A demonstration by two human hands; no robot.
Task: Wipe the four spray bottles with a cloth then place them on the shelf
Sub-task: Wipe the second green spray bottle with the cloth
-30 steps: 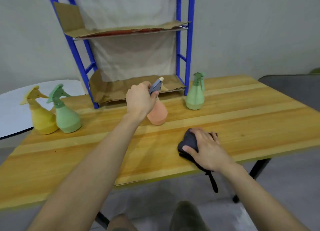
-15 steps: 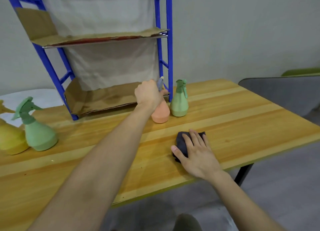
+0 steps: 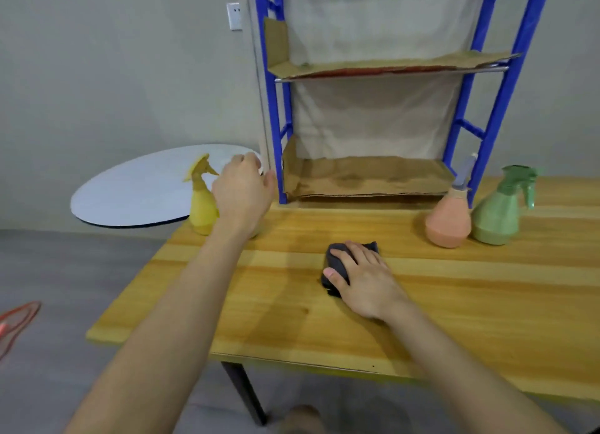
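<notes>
The orange spray bottle [image 3: 448, 224] stands on the wooden table [image 3: 487, 290] beside a green spray bottle [image 3: 496, 214], just in front of the blue shelf's right post. A yellow spray bottle [image 3: 201, 203] stands at the table's far left corner. My left hand [image 3: 243, 194] hovers right of it, fingers apart, and covers the spot where the second green bottle stood; that bottle is hidden. My right hand [image 3: 367, 281] lies on the dark cloth [image 3: 337, 258] in the middle of the table, with the thumb against the cloth's side.
The blue shelf [image 3: 276, 115] has two cardboard-lined boards, a lower one [image 3: 367, 177] at table height and an upper one [image 3: 389, 65]; neither holds anything. A white round table [image 3: 139, 186] stands behind the left corner. A red object [image 3: 16, 320] lies on the floor at left.
My left hand let go of the orange bottle, which now stands beside the green one, and travelled left to the yellow bottle. The view swung left. My right hand stayed on the cloth.
</notes>
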